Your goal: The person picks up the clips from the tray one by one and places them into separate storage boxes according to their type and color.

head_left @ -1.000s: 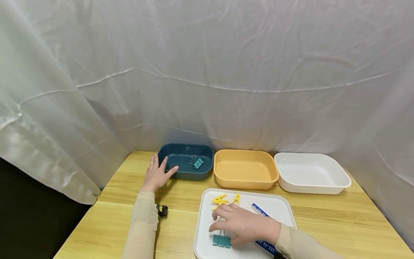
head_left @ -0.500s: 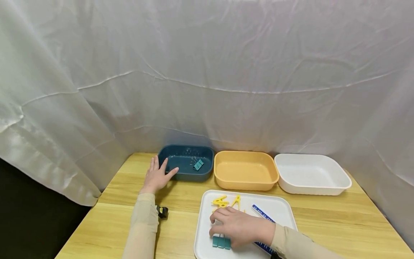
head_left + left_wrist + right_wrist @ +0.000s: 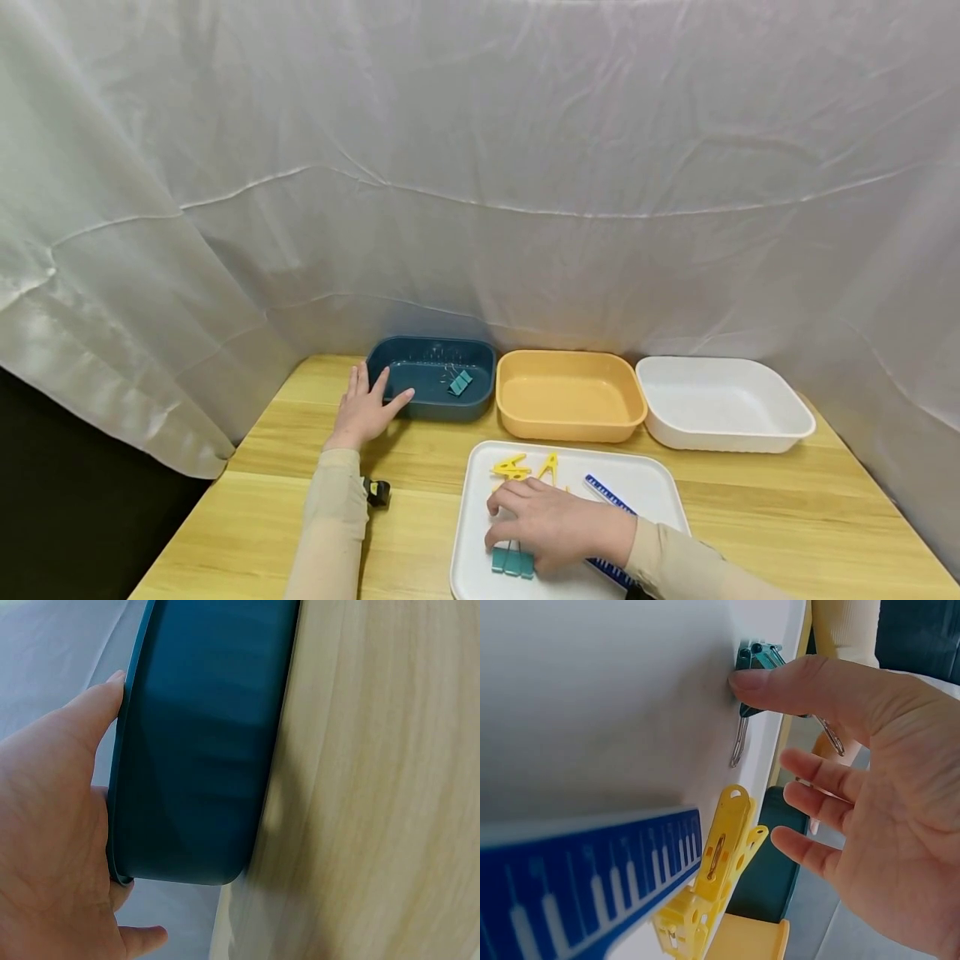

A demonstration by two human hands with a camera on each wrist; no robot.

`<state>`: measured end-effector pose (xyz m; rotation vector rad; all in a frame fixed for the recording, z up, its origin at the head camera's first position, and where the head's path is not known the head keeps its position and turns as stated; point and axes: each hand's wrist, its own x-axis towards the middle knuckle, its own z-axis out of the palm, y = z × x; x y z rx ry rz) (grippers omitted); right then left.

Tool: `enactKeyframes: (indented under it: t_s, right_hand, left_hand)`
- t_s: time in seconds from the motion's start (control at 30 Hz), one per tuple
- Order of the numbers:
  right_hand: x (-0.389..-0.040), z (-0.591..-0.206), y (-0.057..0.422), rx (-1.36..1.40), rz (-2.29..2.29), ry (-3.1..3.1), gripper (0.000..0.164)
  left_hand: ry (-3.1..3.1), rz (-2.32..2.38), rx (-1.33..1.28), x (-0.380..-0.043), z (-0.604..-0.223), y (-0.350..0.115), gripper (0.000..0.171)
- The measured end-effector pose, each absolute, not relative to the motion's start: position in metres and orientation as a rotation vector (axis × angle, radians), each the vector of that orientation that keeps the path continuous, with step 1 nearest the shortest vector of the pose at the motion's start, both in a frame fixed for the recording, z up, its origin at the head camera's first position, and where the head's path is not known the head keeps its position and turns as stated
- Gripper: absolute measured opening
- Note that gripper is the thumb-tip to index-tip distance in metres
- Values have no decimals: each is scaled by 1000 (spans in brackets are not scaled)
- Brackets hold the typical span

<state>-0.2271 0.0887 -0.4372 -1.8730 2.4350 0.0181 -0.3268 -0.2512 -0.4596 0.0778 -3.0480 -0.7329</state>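
In the head view, my left hand (image 3: pixel 362 417) rests spread on the left end of a dark blue bin (image 3: pixel 442 410), with the thumb along its rim in the left wrist view. A teal binder clip (image 3: pixel 461 382) lies inside that bin. My right hand (image 3: pixel 558 525) reaches down over a white tray (image 3: pixel 471 467), fingers bent around a second teal binder clip (image 3: pixel 513 562). The right wrist view has its thumb (image 3: pixel 754 686) against one end of this clip; the index finger is hidden there. Yellow clothespins (image 3: pixel 510 467) and a blue strip with white markings (image 3: pixel 609 493) lie beside this hand.
A yellow bin (image 3: pixel 572 429) and a white bin (image 3: pixel 726 439) stand in a row right of the blue one. Behind them hangs a pale curtain (image 3: pixel 525 167). The wooden table (image 3: pixel 757 500) ends at a dark area on the left.
My right hand has lowered slightly, and its fingers have closed in around the binder clip on the tray. The left hand stays at the blue bin.
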Motion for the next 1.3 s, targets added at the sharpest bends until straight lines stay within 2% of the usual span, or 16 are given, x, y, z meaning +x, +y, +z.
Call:
enactKeyframes:
  t_s: [0.7, 1.3]
  right_hand:
    - [-234, -435, 87, -1798, -59, 2474, 49]
    - [-239, -431, 90, -1827, -69, 2759, 52]
  left_hand:
    - [-3051, -718, 74, -328, -460, -252, 89]
    - [-3058, -716, 76, -327, -459, -251, 89]
